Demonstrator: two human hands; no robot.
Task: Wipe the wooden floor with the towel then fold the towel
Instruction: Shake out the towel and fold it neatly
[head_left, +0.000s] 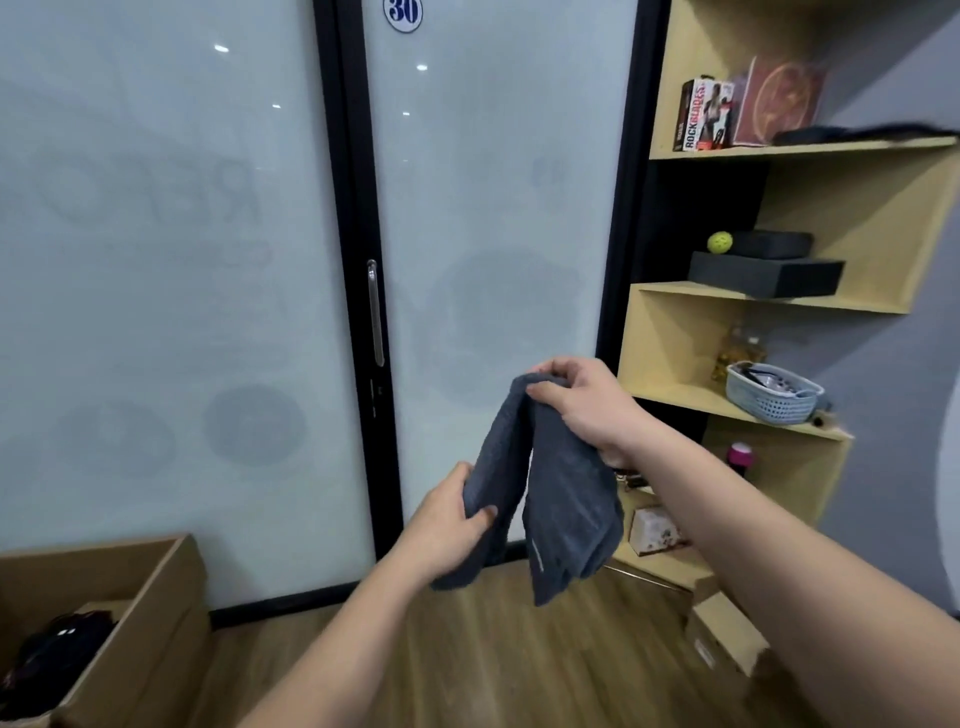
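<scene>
A dark blue-grey towel (566, 499) hangs in the air in front of me, doubled over and draping down in two folds. My right hand (587, 405) pinches its top fold, held high. Lower down and to the left, my left hand (447, 525) grips the towel's left fold, with the thumb pressed across the cloth. The wooden floor (519, 660) lies well below the towel and does not touch it.
Frosted glass doors with black frames (358, 260) stand straight ahead. A wooden shelf unit (727, 405) with a basket, boxes and a ball rises at the right. An open cardboard box (130, 613) sits at lower left, and a small carton (727, 639) lies on the floor at right.
</scene>
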